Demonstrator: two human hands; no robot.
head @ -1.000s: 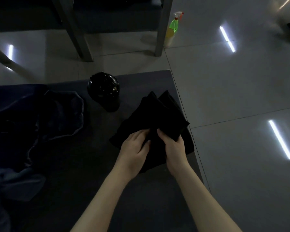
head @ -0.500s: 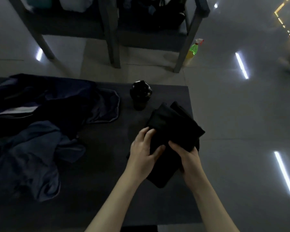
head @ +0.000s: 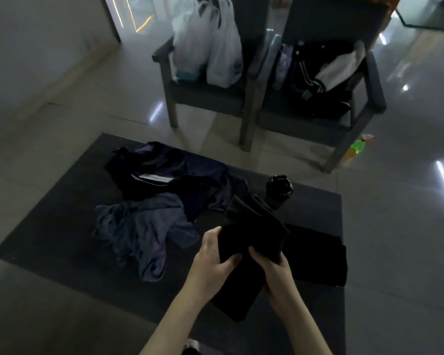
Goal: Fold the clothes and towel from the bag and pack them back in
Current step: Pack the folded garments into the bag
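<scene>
Lower centre of frame: left hand (head: pixel 210 262) and right hand (head: pixel 276 271) both grip a folded black garment (head: pixel 251 234), held above the dark mat (head: pixel 62 226). Unfolded clothes (head: pixel 144 226) lie left of centre.

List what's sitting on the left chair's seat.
White plastic bags stand on the left chair seat, with a teal item tucked at their base. The bags' contents are covered, and the teal item is too hidden to identify.

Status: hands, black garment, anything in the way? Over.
Left hand and right hand both grip the folded black garment over the mat. Grey-blue cloth and navy clothes lie crumpled left. Nothing blocking.
</scene>
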